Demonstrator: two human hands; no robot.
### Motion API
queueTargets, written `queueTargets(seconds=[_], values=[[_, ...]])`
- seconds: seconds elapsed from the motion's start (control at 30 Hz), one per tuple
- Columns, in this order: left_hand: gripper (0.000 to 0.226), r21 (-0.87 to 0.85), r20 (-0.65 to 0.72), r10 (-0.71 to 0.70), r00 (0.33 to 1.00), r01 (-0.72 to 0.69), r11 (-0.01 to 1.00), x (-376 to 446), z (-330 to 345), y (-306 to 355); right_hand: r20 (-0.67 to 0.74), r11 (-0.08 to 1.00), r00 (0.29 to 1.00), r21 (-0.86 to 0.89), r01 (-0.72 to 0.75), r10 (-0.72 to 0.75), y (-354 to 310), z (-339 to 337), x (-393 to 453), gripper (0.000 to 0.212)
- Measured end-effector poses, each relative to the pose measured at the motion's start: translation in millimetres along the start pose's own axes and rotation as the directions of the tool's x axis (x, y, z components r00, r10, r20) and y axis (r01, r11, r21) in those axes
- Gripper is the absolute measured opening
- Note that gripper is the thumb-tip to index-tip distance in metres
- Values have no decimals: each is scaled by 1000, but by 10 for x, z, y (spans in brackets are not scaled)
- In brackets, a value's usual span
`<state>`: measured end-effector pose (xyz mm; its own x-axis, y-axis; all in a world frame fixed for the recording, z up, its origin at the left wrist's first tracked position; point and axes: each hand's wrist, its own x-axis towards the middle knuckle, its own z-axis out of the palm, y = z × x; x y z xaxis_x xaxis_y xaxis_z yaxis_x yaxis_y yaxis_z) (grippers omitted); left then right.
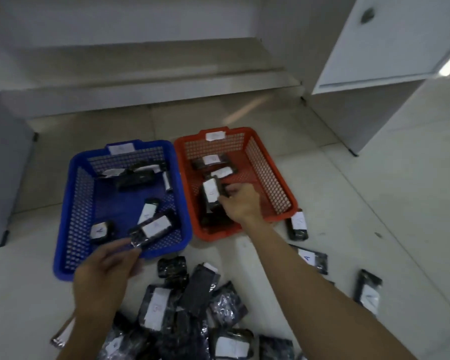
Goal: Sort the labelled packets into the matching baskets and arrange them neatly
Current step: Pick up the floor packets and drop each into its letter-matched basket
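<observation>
On the floor, toward its far edge: two baskets, blue basket [65,216] beside red basket [273,175].
Packets counted: about five in blue, about four in red; loose pile [192,307] near edge.
Left hand [102,276]: fingers pinch packet [153,227], long axis diagonal, over blue.
Right hand [240,203]: fingers grip upright-lying packet [211,193] in red.
Surroundings: white cabinet [390,42] far right.
</observation>
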<state>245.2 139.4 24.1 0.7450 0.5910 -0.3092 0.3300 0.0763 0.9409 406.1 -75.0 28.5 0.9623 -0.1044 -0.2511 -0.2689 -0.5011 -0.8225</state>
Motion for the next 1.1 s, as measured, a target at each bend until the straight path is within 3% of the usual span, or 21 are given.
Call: queueTargets(seconds=[0.1, 0.2, 0.43, 0.6, 0.73, 0.8, 0.9, 1.0, 1.1], values=[[22, 35, 51, -16, 999, 15, 999, -330, 117, -21, -117, 996, 990, -24, 82, -84, 98, -158, -233, 26], [20, 141, 121, 12, 993, -30, 990, -639, 314, -78, -168, 993, 981, 43, 111, -102, 478, -422, -719, 9], [8, 224, 370, 58, 927, -149, 963, -1143, 865, -378, -252, 981, 949, 89, -172, 189, 1691, -1115, -1879, 17], [12, 292, 519, 50, 853, -232, 928, -1302, 1427, -399, -295, 976, 930, 71, -207, 218, 2099, -1522, -1991, 14], [6, 442, 625, 100, 774, -457, 772, -1169, 2044, -455, -248, 982, 959, -96, -163, 135, 2266, -1723, -1676, 11], [31, 503, 681, 76, 728, -541, 675, -1023, 2374, -520, -155, 957, 984, -265, -122, 82, 2307, -1764, -1436, 7], [56, 621, 695, -5, 719, -597, 507, -857, 2763, -598, 25, 878, 998, -477, -39, 58, 2331, -1786, -1098, 38], [62, 692, 684, -41, 729, -630, 352, -761, 2924, -671, 95, 803, 995, -596, 28, 36, 2369, -1802, -930, 51], [50, 673, 689, 0, 725, -640, 370, -739, 2940, -719, 92, 820, 996, -572, 38, 19, 2454, -1796, -887, 48]])
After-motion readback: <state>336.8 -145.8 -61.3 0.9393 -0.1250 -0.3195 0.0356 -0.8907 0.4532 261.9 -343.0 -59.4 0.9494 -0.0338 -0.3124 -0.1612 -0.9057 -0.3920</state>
